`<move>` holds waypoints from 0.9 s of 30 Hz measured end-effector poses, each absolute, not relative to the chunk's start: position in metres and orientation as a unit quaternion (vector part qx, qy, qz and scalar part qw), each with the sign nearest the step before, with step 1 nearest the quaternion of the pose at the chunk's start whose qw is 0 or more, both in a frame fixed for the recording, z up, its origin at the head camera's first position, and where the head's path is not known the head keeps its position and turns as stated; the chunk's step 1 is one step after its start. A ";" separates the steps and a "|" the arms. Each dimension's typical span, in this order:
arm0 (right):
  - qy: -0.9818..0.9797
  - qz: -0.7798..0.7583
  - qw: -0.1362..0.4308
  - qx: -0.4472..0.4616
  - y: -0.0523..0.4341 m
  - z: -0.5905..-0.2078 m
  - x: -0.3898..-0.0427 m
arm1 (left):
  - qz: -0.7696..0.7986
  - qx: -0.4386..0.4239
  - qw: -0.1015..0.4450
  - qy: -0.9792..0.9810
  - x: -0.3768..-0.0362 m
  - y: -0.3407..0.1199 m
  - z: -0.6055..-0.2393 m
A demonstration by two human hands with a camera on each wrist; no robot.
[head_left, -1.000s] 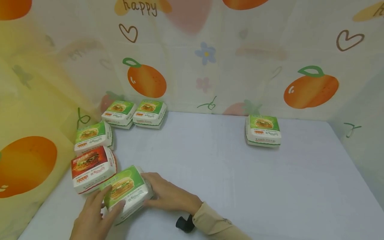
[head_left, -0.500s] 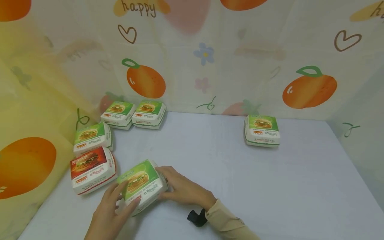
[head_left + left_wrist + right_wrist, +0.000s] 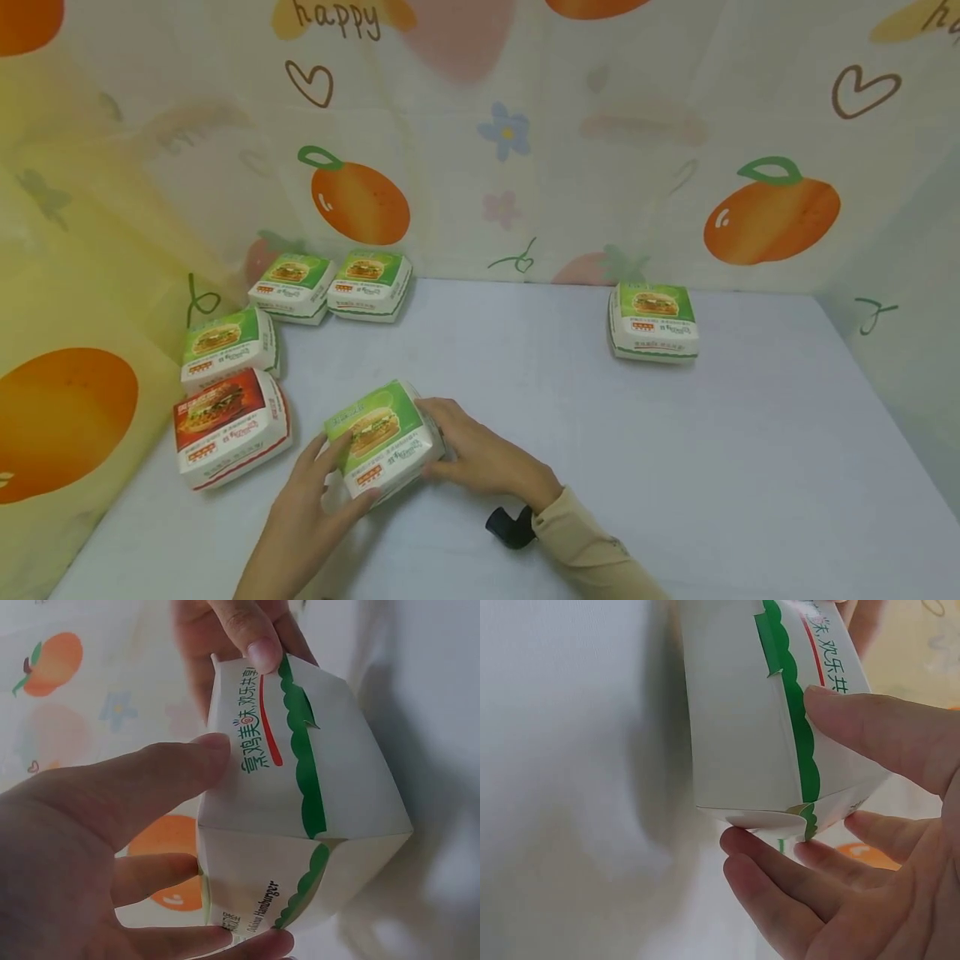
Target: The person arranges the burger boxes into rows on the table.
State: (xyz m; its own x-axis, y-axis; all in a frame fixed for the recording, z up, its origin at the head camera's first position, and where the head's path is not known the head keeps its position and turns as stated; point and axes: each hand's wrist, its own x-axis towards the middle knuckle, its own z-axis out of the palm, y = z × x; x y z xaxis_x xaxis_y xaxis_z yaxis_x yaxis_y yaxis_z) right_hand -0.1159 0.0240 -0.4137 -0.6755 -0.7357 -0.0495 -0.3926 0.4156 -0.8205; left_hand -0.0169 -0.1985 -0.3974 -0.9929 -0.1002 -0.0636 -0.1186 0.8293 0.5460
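And here it is, out in the open at the near left of the white surface (image 3: pixel 750 467): one green-topped burger box (image 3: pixel 386 437), with both hands at work on it. The left hand (image 3: pixel 307 508) has its grip clamped on the left end, thumb against the front wall, fingers round the corner. The right hand (image 3: pixel 487 454) answers from the other end, its grip just as closed, thumb on the front by the green scalloped edging, fingertips down by the lower corner. Why two? My guess is balance: a boxy, light carton, too wide to pinch comfortably, stays level when caught at both ends. The thumbs look gentle, too; thin card would dent under a hard squeeze. From the shadow below, it seems to ride just clear of the surface.

Look left! A red-topped box (image 3: pixel 232 429) sits at the near end of a bend of cartons, a green box (image 3: pixel 231 346) right behind it, then a pair, one green carton (image 3: pixel 292 287) and its neighbour (image 3: pixel 369 287), tucked up by the printed cloth (image 3: pixel 450 167). They follow the corner, perhaps to keep the middle free. And well apart on the right, a lone carton (image 3: pixel 652 325) stands near the cloth. By the beige sleeve (image 3: pixel 592 542) there's a small black object (image 3: pixel 510 527); what it is, I can't tell.
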 end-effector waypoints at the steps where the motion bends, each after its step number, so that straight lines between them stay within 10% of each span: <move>1: 0.815 -0.419 0.207 -0.341 0.026 -0.413 -0.117 | 0.286 -0.054 0.015 0.957 -0.019 -0.197 -0.396; 27: 0.825 -0.465 0.158 -0.280 0.067 -0.400 -0.142 | 0.286 0.061 -0.045 0.955 -0.071 -0.168 -0.388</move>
State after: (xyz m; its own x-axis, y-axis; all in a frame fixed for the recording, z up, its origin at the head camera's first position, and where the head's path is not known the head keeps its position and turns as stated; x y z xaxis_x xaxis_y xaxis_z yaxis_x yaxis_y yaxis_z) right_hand -0.1416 0.0669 -0.4002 -0.7926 -0.6097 -0.0009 -0.3153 0.4113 -0.8552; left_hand -0.0707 -0.1677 -0.3884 -0.9885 0.0902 0.1214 0.1421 0.8292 0.5406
